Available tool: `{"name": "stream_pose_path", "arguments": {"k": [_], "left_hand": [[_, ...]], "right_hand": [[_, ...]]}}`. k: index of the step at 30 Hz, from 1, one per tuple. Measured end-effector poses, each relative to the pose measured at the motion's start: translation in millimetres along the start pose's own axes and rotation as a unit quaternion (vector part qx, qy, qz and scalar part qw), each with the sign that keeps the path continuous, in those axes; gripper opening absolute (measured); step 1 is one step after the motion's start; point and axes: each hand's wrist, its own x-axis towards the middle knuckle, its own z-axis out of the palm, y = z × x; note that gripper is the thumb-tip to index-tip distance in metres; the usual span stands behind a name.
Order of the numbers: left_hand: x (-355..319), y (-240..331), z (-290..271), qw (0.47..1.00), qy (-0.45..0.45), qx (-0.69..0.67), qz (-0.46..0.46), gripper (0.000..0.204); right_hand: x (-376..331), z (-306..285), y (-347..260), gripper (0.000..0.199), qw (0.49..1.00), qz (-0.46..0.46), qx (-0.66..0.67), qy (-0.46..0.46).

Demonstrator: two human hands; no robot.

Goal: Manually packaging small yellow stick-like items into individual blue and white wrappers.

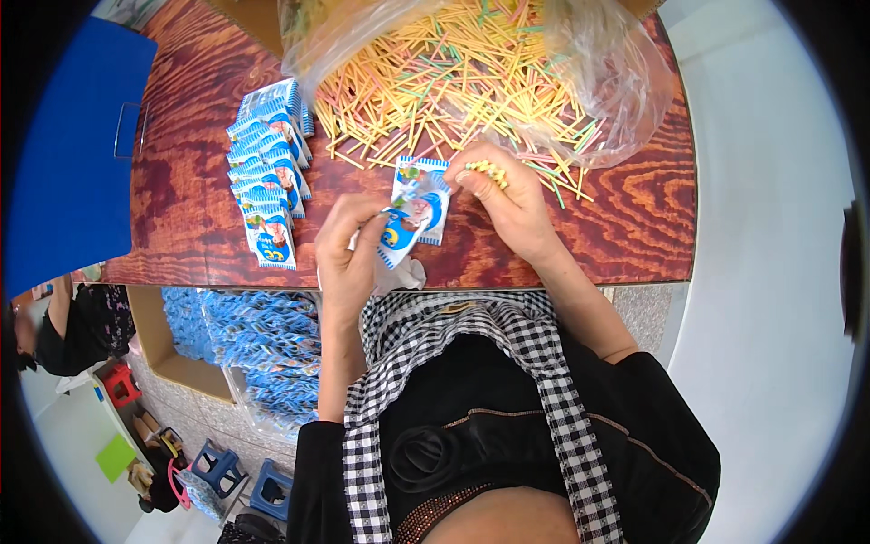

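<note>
Centrally held packet (397, 241): small, blue and white, tilted above the red-brown table (195, 172); whether its top is open cannot be told.
Left hand (346, 240): the packet's left edge is pinched between thumb and fingers, probably so that its upper end is left free.
Right hand (512, 204): thumb and forefinger are brought together at that upper end; a bundle of yellow sticks (489, 172) is enclosed by the curled fingers, perhaps so that the tips can be used.
Second packet (417, 166): laid flat beneath the first.
Packet row (269, 238): overlapped at the left, perhaps for easy counting.
Clear bag (630, 100): yellow, pink and green sticks are heaped at its open mouth.
Cardboard box (195, 376): blue packets (186, 317) are piled inside, below the table edge.
</note>
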Motion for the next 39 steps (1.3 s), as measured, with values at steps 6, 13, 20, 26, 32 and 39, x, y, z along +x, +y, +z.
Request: {"name": "stream_pose_path", "arguments": {"k": [6,13,20,26,32,39], "left_hand": [[0,-8,24,0.993,-0.039,-0.101,-0.038,0.010],[0,-8,41,0.977,-0.036,-0.195,-0.085,0.011],[-15,-18,51,0.892,0.020,-0.385,-0.236,0.011],[-9,-11,47,0.995,0.009,-0.101,-0.003,0.010],[-5,-3,44,0.997,0.023,-0.054,0.045,0.015],[-6,-1,45,0.997,0.032,-0.048,0.048,0.014]], "right_hand": [[23,-19,-13,0.024,0.900,0.070,0.421,0.091],[40,4,-18,0.025,0.919,0.074,0.384,0.047],[12,10,-5,0.024,0.887,0.107,0.444,0.070],[6,5,-7,0.025,0.930,0.133,0.327,0.103],[7,10,-23,0.025,0.883,0.139,0.424,0.142],[1,14,-25,0.025,0.909,0.136,0.363,0.151]]}}
